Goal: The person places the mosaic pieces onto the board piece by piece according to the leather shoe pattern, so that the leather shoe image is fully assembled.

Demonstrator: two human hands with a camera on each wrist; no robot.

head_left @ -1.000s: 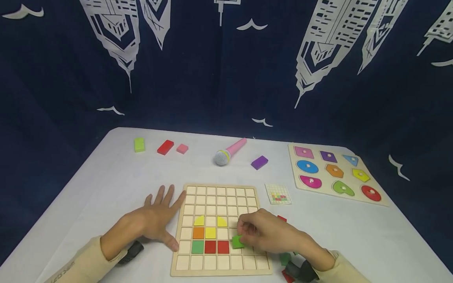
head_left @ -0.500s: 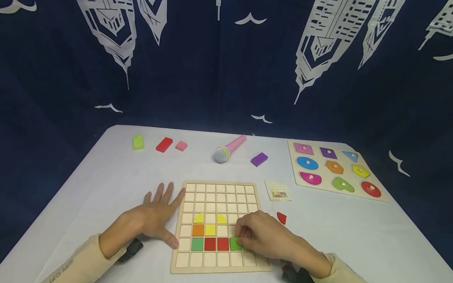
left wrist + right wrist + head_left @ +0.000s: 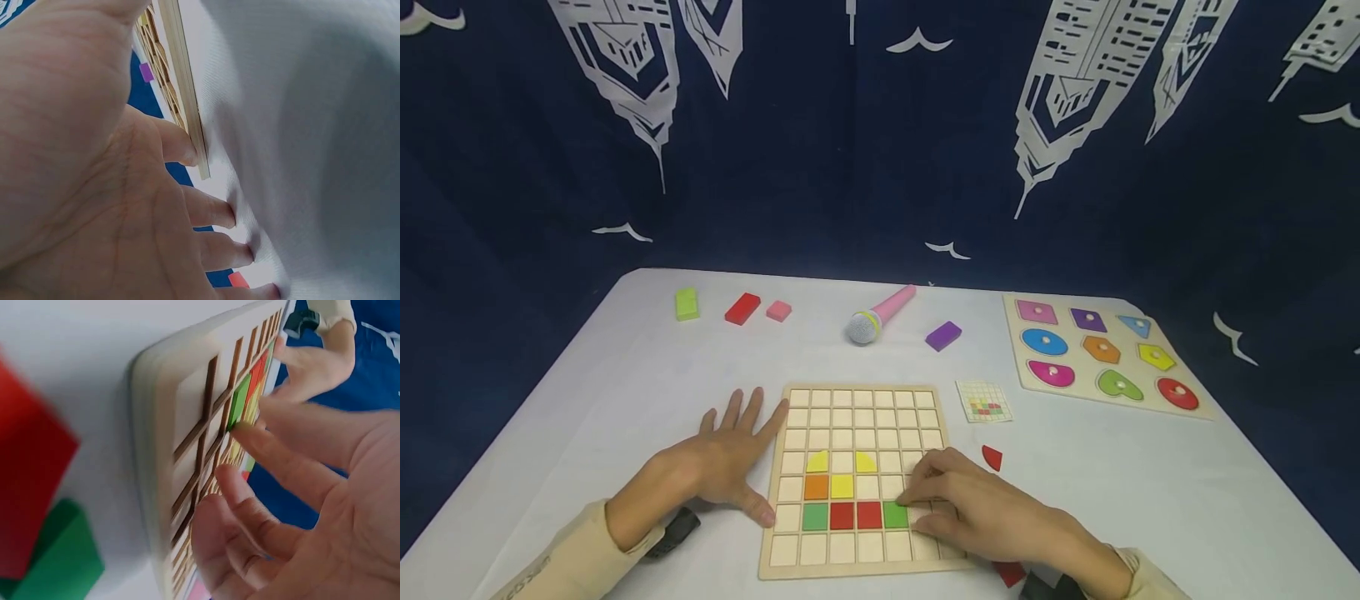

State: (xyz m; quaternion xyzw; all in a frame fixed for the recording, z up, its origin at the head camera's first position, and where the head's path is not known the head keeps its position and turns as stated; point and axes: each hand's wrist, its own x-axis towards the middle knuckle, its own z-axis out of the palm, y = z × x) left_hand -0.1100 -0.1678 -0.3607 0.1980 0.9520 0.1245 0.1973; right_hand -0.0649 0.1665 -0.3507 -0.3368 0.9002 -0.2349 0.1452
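A wooden grid board (image 3: 850, 571) lies flat, with a row of one dark green tile (image 3: 815, 517), two red tiles (image 3: 855, 516) and one bright green tile (image 3: 895, 515). Above that row sit an orange tile (image 3: 816, 486), a yellow square tile (image 3: 842, 486) and two yellow quarter-round tiles (image 3: 817, 462). My left hand (image 3: 722, 462) is spread on the table, its thumb and index finger against the board's left edge. In the right wrist view, a fingertip of my right hand (image 3: 294, 487) touches the bright green tile; the thumb stays apart and nothing is gripped.
A small pattern card (image 3: 984, 402) and a red quarter-round piece (image 3: 992, 457) lie right of the board. Loose red (image 3: 31, 469) and green (image 3: 62, 562) pieces are near my right wrist. Farther back are a toy microphone (image 3: 880, 315), a purple block (image 3: 943, 335) and a shape puzzle (image 3: 1105, 400).
The bright green tile went from between my right fingers into its cell beside the red tiles. My right thumb and fingers have since parted from their pinch. The left hand holds its place.
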